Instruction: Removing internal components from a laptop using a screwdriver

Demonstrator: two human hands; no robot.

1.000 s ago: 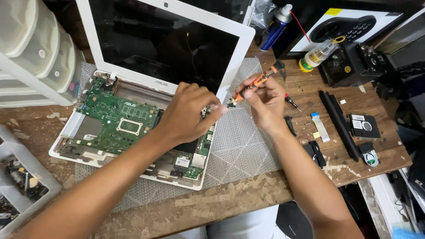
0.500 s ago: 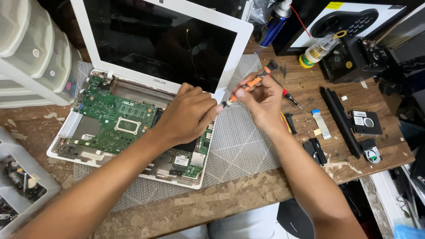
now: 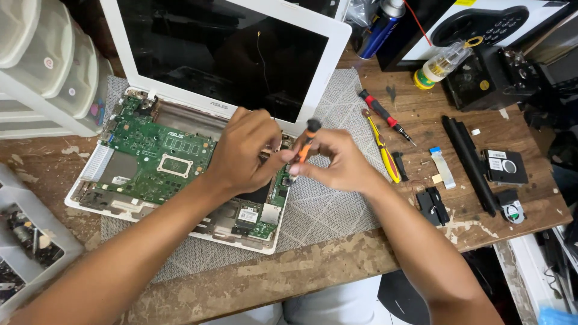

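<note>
A white laptop (image 3: 180, 48) lies open on a grey mat, its base stripped so the green circuit board (image 3: 159, 156) shows. My right hand (image 3: 337, 162) grips an orange and black screwdriver (image 3: 306, 143), held nearly upright with its tip down at the board's right edge. My left hand (image 3: 244, 153) rests on the base beside it, fingertips touching the screwdriver's lower shaft. What lies under the tip is hidden by my fingers.
White plastic drawers (image 3: 42, 66) stand at the left, a parts tray (image 3: 24, 241) at the lower left. To the right lie a red screwdriver (image 3: 385, 117), yellow tweezers (image 3: 380, 147), a black bar (image 3: 469, 162), small black parts (image 3: 506, 165), a glue bottle (image 3: 442, 63) and a spray can (image 3: 382, 27).
The screwdriver has swung from a slant to nearly upright, and both hands have drawn together over the right edge of the board. The view has shifted slightly.
</note>
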